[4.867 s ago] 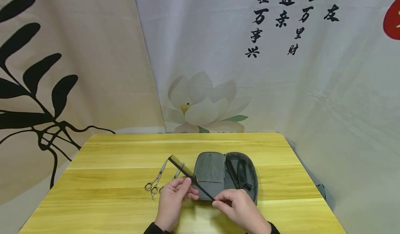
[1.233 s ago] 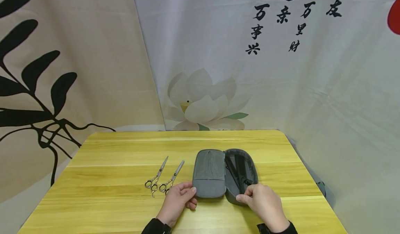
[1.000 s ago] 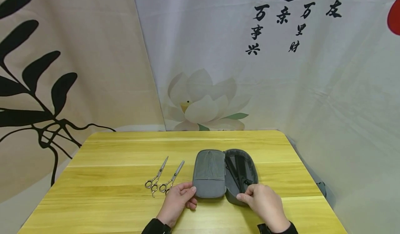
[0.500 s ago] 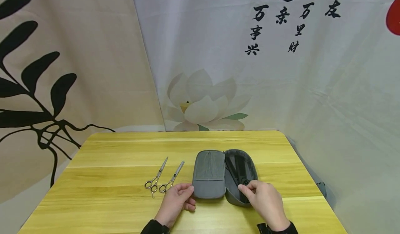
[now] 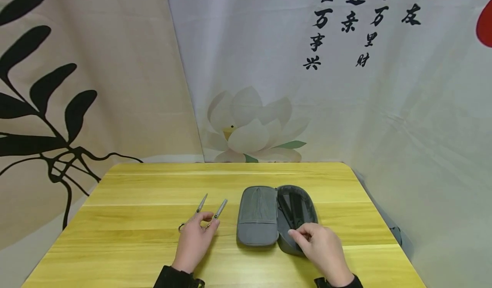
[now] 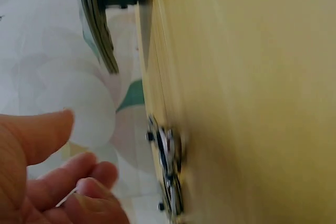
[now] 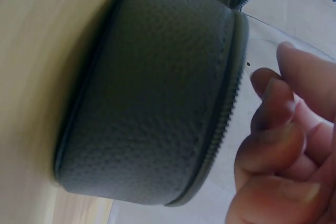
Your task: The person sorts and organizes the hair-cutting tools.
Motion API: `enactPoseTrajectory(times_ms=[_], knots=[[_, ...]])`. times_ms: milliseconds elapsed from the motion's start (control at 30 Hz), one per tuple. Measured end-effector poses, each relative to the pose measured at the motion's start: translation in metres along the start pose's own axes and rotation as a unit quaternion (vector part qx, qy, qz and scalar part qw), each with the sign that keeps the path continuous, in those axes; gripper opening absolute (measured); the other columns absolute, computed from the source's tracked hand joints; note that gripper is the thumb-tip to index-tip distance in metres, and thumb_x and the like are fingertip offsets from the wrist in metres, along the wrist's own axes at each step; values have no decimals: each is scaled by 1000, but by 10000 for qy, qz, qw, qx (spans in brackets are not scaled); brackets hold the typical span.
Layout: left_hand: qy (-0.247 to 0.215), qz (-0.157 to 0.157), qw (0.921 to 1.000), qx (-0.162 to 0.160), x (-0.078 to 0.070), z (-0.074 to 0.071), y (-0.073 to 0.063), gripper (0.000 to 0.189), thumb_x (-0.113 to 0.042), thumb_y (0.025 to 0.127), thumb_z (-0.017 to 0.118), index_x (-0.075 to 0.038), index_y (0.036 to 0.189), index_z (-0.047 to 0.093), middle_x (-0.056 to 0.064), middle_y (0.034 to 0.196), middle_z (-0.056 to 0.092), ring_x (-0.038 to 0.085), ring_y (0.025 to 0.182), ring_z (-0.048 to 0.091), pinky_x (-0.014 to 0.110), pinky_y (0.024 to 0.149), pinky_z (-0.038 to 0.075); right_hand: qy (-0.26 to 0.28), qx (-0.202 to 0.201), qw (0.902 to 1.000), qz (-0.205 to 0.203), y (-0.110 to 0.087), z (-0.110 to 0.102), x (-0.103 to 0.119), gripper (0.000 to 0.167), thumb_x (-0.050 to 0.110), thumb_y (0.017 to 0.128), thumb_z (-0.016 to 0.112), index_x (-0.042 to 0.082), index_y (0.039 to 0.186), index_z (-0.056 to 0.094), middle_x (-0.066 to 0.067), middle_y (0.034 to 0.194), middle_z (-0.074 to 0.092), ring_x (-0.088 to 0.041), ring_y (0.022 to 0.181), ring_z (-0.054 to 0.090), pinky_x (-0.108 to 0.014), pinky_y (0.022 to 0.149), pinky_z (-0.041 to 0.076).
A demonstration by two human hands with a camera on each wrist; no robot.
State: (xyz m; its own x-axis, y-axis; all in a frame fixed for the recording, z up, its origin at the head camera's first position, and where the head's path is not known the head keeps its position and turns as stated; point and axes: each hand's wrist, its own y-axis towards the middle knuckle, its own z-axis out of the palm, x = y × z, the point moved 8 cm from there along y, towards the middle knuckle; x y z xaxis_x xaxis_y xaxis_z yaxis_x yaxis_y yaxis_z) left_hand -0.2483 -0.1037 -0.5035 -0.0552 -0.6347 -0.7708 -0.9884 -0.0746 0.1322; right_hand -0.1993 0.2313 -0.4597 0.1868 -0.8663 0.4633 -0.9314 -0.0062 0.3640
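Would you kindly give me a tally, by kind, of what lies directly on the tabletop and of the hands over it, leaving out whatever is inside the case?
Scissors: 2
Case: 1
Hands (left hand, right hand): 2
Total: 5

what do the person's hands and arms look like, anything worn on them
The left hand and right hand are bare, without gloves. Black sleeves end near the wrists. A dark band or device shows at the left wrist and another dark piece at the right, too small to make out.
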Motion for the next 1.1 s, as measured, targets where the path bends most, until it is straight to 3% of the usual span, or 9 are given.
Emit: enactPoseTrajectory(times_ms=[133,233,433,600,667,900,1100], knots=[[764,204,9968,-70,2,-6,3,34,-24,98,80,-2,124,76,17,121,76,37,109,74,53,89,63,159,-2,9998,-132,-1,2,5,26,34,88,89,36,71,70,23,64,53,7,56,41,-17,54,38],[927,119,9955,137,7,-4,5,39,-23,95,82,1,125,75,19,120,76,42,115,72,59,94,60,208,53,9997,-141,-1,4,5,27,32,87,90,36,70,69,24,64,51,7,55,41,-17,54,38],[1291,68,9905,460,8,0,9,43,-22,90,87,8,118,73,17,101,76,38,98,73,55,83,62,299,-75,9988,-385,-3,5,9,28,29,84,92,35,70,69,26,65,49,8,56,39,-16,53,38],[1810,79,9813,650,8,0,18,31,-19,86,90,4,94,70,11,82,65,23,70,63,40,59,55,326,49,9990,-299,-3,6,8,27,29,85,91,37,71,69,27,65,49,8,57,40,-17,54,38],[1999,120,9770,734,7,-1,21,30,-19,85,91,0,85,67,9,77,62,20,65,59,37,55,52,342,37,9989,-329,-3,6,9,27,29,85,91,37,71,69,27,65,49,8,57,40,-17,54,38],[2191,151,9685,1171,2,3,25,35,-21,84,91,-6,77,60,5,70,56,20,60,52,34,53,46,598,46,9970,-495,-5,7,16,25,31,87,90,40,74,70,28,66,50,9,57,41,-16,54,38],[2479,287,9602,1255,-5,7,26,37,-21,80,95,-8,76,60,3,70,57,19,61,54,34,53,47,1119,351,9914,-575,-7,14,25,18,30,91,87,38,81,74,27,65,54,9,55,43,-16,53,41]])
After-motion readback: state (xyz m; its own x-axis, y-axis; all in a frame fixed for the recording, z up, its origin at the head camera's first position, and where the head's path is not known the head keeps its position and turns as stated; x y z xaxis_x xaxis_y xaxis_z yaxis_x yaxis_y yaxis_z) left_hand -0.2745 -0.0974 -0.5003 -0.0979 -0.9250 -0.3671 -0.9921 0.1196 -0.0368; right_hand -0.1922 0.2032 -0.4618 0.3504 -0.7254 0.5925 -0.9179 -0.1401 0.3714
